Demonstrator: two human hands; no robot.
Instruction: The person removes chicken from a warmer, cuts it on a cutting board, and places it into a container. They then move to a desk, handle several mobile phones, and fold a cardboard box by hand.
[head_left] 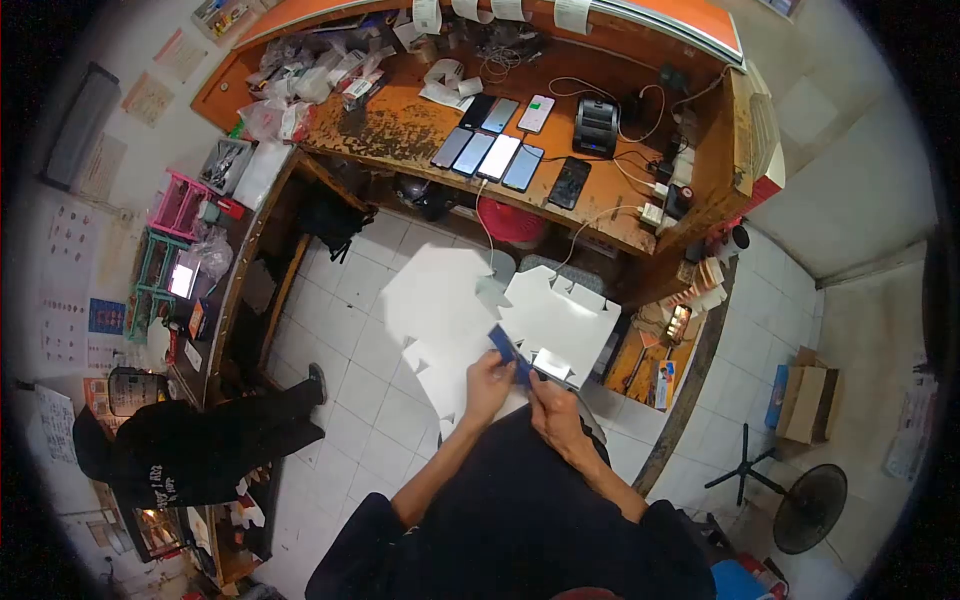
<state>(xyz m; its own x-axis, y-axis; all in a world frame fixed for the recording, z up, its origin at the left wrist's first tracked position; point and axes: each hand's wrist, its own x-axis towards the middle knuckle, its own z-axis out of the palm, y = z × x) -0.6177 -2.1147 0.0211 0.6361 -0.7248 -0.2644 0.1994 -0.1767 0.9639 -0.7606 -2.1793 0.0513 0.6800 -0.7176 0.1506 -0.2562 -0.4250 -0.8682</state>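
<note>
Black clothing (pixel 500 500) sits nearest, with both hands close together just beyond it (whether they touch each other, I cannot tell). Right hand (pixel 488 385) and left hand (pixel 560 418) grip the lower end of a blue strip (pixel 502 342), amid white notched panels (pixel 440 300). Phones (pixel 498 157) line the table (pixel 400 135) ahead.

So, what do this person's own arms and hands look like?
Loose, plain black sleeves end near the elbows, leaving the forearms uncovered. The left hand and right hand are ordinary human hands, without gloves; I see no watch or bracelet.
</note>
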